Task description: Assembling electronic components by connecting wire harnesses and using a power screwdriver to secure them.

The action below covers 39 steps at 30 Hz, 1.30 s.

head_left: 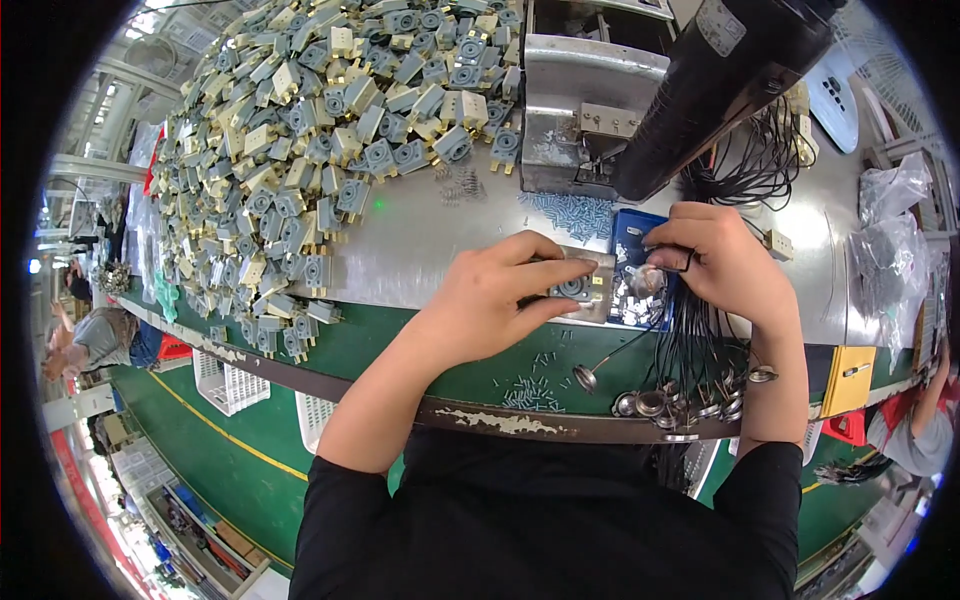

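Note:
My left hand [500, 290] is curled around a small grey plastic housing [572, 287], thumb on its near side and fingers on its far side. The housing sits on a flat metal block [600, 290] on the bench. To the right, my right hand [722, 258] pinches a black wire [687, 262] between thumb and fingers. A shiny round metal cap [645, 281] is just below those fingertips, over a blue tray [626, 222] of small white parts. Whether the wire joins this cap is hard to make out.
A large heap of grey and cream housings [330, 120] covers the left. Blue screws [572, 212], springs [460, 183] and silvery screws [532, 394] lie around. A black cylinder [720, 90] slants overhead by a metal machine [590, 80]. Wired metal caps [655, 404] crowd the front edge.

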### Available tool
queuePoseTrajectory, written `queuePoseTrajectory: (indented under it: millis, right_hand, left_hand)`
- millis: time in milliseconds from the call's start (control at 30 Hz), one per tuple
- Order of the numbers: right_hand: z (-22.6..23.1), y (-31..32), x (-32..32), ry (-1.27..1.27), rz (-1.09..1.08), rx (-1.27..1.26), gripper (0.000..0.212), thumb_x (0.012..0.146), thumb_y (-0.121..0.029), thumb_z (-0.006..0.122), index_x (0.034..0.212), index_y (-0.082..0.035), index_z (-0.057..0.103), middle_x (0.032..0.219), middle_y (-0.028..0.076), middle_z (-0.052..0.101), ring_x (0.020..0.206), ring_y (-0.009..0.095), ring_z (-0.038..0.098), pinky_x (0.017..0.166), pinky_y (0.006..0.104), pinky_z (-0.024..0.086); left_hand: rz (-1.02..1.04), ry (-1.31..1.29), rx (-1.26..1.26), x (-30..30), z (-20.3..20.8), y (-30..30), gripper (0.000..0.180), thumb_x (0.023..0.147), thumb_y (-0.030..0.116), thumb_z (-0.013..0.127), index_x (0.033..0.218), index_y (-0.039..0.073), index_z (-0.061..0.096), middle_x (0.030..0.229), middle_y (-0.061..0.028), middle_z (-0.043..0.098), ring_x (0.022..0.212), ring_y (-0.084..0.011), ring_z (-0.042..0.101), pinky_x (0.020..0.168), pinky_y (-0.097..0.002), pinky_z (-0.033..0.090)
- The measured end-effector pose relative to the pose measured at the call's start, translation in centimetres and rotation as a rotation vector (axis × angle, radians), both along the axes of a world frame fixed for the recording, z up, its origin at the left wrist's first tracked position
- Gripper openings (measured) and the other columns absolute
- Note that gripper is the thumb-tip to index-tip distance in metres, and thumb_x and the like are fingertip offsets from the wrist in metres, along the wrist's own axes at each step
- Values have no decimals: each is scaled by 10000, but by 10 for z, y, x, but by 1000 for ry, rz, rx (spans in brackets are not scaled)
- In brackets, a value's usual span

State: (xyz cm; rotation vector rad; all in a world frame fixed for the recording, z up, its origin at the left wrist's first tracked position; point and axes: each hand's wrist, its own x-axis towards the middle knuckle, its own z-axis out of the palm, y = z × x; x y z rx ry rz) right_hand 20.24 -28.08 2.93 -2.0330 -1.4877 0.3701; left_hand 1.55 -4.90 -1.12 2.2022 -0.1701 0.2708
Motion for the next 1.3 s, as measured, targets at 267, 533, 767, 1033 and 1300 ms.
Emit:
queuePoseTrajectory:
  millis: [267,533,767,1033,1300]
  right_hand:
    - [2,-1,2,19,31,21,139,793,-39,813,915,-11,753,809,111,705,697,286,669,608,382,496]
    - [12,0,-7,141,9,54,236,714,77,697,933,9,755,871,136,747,784,309,727,718,358,570]
    - [7,-1,-8,154,90,112,177,727,55,681,883,30,762,902,156,748,807,309,743,709,366,587]
    - [10,0,-13,175,30,120,139,736,34,687,859,48,752,873,160,742,792,298,742,698,356,585]
    - [7,1,-14,216,42,131,157,738,34,695,883,62,749,881,166,741,775,314,731,695,367,591]
  left_hand:
    - [34,45,-125,-3,-7,3,261,822,81,870,1079,70,823,1106,-87,769,788,-181,695,652,-292,555]
    - [454,48,277,3,18,51,295,881,118,804,1173,82,777,1082,-71,714,779,-188,686,664,-318,536]
    - [419,-58,435,11,-4,63,183,872,144,800,1055,141,804,985,-72,668,795,-254,679,687,-376,547]
    - [301,-240,139,16,-6,66,75,922,67,743,985,94,773,1078,-62,703,791,-181,662,697,-328,524]
    - [436,-8,-522,17,-17,70,185,1046,81,651,1205,-12,671,1065,-62,730,757,-71,567,664,-227,455]
